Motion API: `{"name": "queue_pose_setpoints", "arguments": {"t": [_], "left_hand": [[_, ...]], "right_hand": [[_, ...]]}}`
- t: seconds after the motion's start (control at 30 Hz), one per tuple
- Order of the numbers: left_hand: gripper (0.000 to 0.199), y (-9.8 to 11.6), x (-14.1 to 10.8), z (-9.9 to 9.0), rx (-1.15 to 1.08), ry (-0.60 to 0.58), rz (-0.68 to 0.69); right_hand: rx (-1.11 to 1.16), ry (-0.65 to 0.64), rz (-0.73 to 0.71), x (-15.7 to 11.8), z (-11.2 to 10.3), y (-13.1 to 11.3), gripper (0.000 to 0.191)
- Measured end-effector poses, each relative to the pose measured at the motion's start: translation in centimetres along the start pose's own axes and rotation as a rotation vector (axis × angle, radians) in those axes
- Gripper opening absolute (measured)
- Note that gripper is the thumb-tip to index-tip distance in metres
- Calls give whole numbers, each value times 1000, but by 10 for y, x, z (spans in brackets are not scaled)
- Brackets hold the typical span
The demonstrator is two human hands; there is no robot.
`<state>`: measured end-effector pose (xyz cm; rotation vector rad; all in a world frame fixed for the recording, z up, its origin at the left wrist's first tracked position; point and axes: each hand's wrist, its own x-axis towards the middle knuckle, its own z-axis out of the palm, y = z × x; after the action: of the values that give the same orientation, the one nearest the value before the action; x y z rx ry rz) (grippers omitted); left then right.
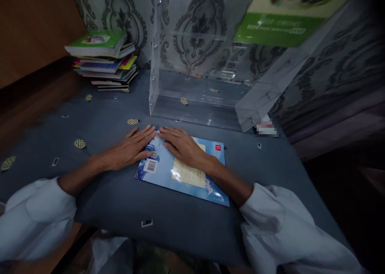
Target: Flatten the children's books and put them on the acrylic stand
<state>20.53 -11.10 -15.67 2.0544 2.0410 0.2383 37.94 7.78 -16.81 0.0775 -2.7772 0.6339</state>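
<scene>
The left hand (130, 149) is lying flat across the ten-o'clock edge of the book (188, 174), the right hand (184, 146) across its twelve-o'clock side, neither gripping. Uneven pressing could be skidding it over the tablecloth (120, 198) into the clear rack (197, 114) at one o'clock.

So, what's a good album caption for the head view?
Left hand and right hand on a glossy blue book, before a clear rack and stacked books.

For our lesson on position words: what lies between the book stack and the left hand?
In the head view, only patterned tablecloth separates the book stack from the left hand.
</scene>
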Motion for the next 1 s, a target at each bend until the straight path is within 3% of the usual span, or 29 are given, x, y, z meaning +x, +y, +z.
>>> {"name": "queue_pose_setpoints", "arguments": {"t": [0.2, 0.33, 0.47, 0.67, 0.8, 1.0], "left_hand": [[65, -7, 1, -4, -83, 38, -4], [61, -1, -8, -13, -96, 6, 1], [56, 16, -38, -12, -56, 11, 56], [61, 43, -89, 7, 118, 225, 200], [62, 55, -101, 7, 144, 286, 215], [64, 57, -100, 1, 88, 226, 269]], "right_hand": [[-27, -21, -8, 0, -1, -2, 41], [-56, -9, -21, 0, -1, -3, 40], [-81, -4, -39, -1, 0, -3, 39], [-105, -14, -65, 0, -2, -6, 38], [-88, -32, -158, -1, -5, -21, 36], [-17, -94, -364, -5, -2, -47, 37]]}}
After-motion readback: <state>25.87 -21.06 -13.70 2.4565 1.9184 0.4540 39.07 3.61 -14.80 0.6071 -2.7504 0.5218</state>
